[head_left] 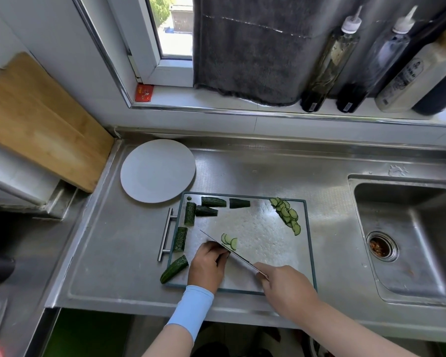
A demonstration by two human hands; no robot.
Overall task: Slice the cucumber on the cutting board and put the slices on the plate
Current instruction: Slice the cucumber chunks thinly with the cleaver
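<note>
A steel cutting board (258, 228) lies on the counter. My right hand (286, 282) grips a knife (232, 252) whose blade crosses the board's lower left. My left hand (207, 261), fingers curled, holds down a cucumber piece hidden beneath it, against the blade. Three thin half-round slices (229, 240) lie just beyond the blade. A row of several slices (286, 215) runs down the board's right side. Several dark cucumber chunks (191, 213) lie along the top and left edges; one chunk (174, 268) hangs over the lower left corner. The white plate (157, 173) stands bare, up left of the board.
A sink (407, 238) with a drain is at the right. Tall sauce bottles (330, 60) and a grey towel (247, 47) line the windowsill behind. A wooden board (36, 119) leans at the left. The board's handle (165, 234) juts left.
</note>
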